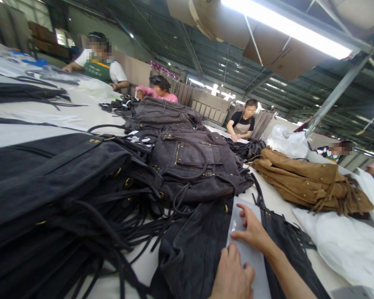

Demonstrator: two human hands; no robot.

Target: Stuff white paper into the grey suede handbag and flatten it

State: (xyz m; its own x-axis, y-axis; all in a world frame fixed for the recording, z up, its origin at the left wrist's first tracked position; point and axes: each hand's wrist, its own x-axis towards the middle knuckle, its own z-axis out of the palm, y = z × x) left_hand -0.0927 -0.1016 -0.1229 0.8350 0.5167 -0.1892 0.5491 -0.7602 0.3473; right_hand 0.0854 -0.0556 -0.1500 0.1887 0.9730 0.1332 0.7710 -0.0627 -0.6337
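Note:
A dark suede bag [193,245] with brass-coloured fittings lies flat in front of me. Across it runs a long pale grey strip [255,265] with a smooth, slightly shiny surface. My right hand [252,228] comes in from the lower right and rests over the strip, thumb and fingers apart. Lower down, my left hand [232,270] lies at the strip's left edge, its fingers bent forward and its thumb apart from them. The left fingertips are partly hidden behind the hand. Neither hand is wrapped round anything.
Dark bags with long straps are piled at left [56,178]; another dark bag [199,162] lies beyond my hands. To the right are a brown fringed bag [305,178] and white plastic wrapping [349,245]. Several people stand around the table, one person [102,66] at far left.

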